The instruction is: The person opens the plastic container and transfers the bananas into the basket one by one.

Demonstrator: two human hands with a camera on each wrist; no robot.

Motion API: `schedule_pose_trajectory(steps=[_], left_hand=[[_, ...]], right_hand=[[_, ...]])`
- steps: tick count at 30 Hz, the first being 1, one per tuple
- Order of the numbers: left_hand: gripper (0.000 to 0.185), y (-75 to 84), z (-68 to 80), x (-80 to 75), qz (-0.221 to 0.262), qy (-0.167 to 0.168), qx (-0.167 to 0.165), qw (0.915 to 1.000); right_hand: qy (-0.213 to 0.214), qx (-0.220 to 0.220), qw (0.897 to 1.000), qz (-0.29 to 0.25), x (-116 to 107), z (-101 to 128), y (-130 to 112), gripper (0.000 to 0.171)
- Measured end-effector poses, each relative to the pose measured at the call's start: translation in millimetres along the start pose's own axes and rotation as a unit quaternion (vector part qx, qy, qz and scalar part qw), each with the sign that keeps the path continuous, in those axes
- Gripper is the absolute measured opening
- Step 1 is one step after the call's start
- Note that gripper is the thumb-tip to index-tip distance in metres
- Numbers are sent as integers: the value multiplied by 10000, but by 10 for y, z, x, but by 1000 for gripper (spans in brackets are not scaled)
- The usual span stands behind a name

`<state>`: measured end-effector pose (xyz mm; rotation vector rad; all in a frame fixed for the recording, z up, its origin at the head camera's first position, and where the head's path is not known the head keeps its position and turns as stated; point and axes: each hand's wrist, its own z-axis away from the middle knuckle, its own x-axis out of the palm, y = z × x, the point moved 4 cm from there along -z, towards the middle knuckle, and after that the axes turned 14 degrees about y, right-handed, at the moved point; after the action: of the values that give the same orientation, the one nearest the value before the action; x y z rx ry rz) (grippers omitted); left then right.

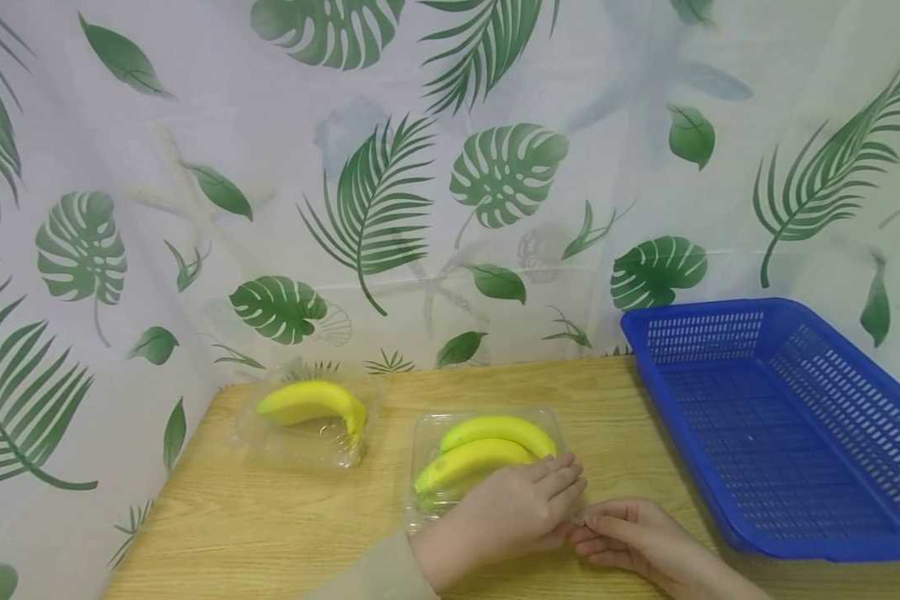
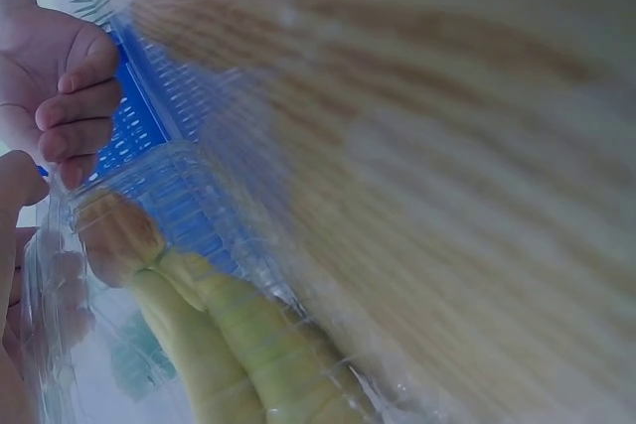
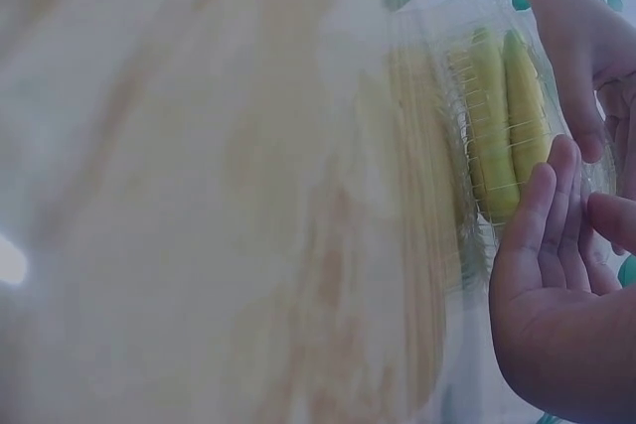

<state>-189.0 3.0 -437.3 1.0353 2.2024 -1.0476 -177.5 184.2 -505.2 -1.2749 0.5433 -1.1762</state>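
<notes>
A clear plastic clamshell box (image 1: 412,450) holding two yellow bananas (image 1: 471,463) lies on the wooden table. The left hand (image 1: 506,508) reaches across its near right corner, fingers straight and close together, touching the box. At that same corner, the right hand (image 1: 637,537) pinches the plastic edge between thumb and fingers. Both hands nearly meet there, and the left hand hides part of the corner. Through the plastic in the left wrist view, the bananas (image 2: 238,335) show their joined stem end. The right hand (image 3: 561,315) is beside the box in the right wrist view.
Another clear plastic box (image 1: 277,446) with a yellow banana (image 1: 311,402) stands at the back left. On the right is a large blue plastic basket (image 1: 690,442) with mesh walls. A leaf-patterned cloth (image 1: 390,333) hangs behind the wooden table (image 1: 270,517).
</notes>
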Motion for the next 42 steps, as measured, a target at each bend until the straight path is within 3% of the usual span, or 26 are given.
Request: schedule_pose_trajectory(steps=[22,42], left_hand=[[45,68,-21,-5,-443,62,318,9985],[44,121,-35,14,-113,-11,54,9999]], right_hand=[[136,-155,9997,164,-8,5,2,29],[175,-127,9996,171,-79,20,55,28]])
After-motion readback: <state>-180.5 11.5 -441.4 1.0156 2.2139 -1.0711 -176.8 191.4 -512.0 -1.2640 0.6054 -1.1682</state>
